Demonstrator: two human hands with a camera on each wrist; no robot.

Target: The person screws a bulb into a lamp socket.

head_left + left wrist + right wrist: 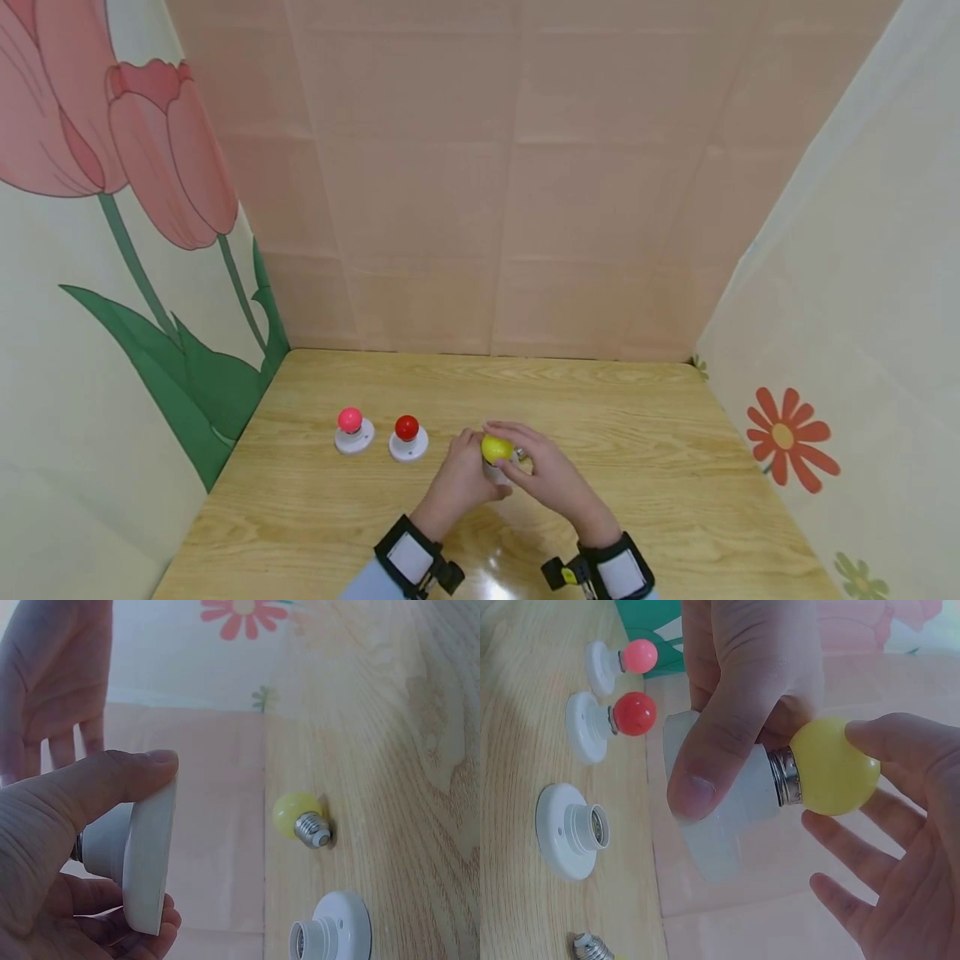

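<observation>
My left hand (463, 477) grips a white lamp holder (742, 801) by its round base, thumb on one face and fingers round the other side, lifted off the table. In that holder sits a yellow bulb (836, 766), a strip of its metal screw thread showing above the collar. My right hand (553, 477) pinches the yellow bulb, its thumb on the glass and a fingertip at the opposite edge, the other fingers spread. In the left wrist view the holder (148, 862) stands tilted on edge and hides the bulb.
Left on the wooden table (300, 517), a pink bulb (349, 419) and a red bulb (407, 427) stand in white holders. A third holder (564, 832) has no bulb. Another yellow bulb (295, 814) lies loose beside it, mostly behind the hands in the head view.
</observation>
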